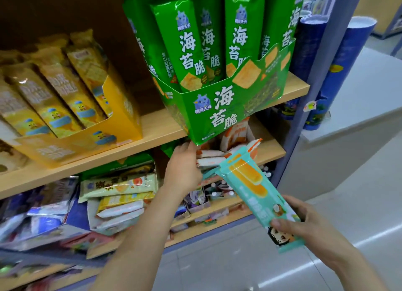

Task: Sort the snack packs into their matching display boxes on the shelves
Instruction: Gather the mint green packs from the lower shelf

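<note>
On the left of the top shelf (pixel 156 130) a yellow display box (pixel 121 125) stands full of yellow packs, and below it loose packs (pixel 121 195) of several kinds lie in a heap. In the middle, the green display box (pixel 208 114) sits skewed, one corner hanging out past the shelf edge.

The left hand (pixel 185 166) reaches under that corner. Its fingertips are right at the box's bottom edge and beside the orange-and-white packs (pixel 211 155) on the next shelf down. I cannot tell whether it holds anything. The right hand (pixel 304 223) grips the lower end of a teal snack pack (pixel 245 182), whose top end points up toward the orange-and-white packs.

This looks like an early sorting step: a pack is picked and its box is being sought. No teal box is plainly visible, so the next move calls for finding one, or clearing a slot.

Room is tight under the overhanging green corner, and a nudge could tip that box off the shelf. To the right, the blue tubes (pixel 339 73) stand close by, while the floor (pixel 239 258) below leaves open space to draw back.
</note>
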`<state>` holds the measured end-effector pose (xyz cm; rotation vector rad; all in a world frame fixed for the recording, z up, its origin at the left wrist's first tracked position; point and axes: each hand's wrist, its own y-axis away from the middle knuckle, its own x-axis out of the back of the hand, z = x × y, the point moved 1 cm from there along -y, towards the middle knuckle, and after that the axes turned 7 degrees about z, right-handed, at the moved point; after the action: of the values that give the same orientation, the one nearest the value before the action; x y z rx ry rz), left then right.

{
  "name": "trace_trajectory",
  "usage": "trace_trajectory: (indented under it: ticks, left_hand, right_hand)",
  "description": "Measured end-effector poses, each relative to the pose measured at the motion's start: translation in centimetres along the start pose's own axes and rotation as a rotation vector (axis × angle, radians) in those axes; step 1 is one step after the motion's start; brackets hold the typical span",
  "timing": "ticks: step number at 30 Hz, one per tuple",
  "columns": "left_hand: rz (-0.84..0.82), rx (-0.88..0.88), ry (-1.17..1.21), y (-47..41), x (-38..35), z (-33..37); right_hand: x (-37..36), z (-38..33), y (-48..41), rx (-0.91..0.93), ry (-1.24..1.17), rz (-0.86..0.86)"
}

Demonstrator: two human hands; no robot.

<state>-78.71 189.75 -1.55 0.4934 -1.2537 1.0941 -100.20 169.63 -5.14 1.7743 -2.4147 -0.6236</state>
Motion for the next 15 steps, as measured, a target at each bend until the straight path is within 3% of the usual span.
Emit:
trace_trajectory:
  ticks: [3, 6, 10, 15]
  left_hand:
    - [0.127, 0.156, 0.474, 4.7, 2.8, 0.0]
    - [-0.057, 0.333, 1.015, 8.8, 5.2, -1.2]
    - [-0.307, 0.344, 1.084, 11.8, 6.3, -4.3]
    - [-0.244, 0.469, 1.048, 14.3, 8.0, -10.0]
  right_hand:
    - [-0.9, -0.6, -0.5, 0.072, 0.106, -0.023]
    - [-2.5, -1.0, -1.4, 0.121, 0.269, -0.071]
    - [-6.5, -1.3, -2.9, 0.187, 0.57, -0.165]
    - [-14.4, -1.1, -3.6, 0.358, 0.822, -0.205]
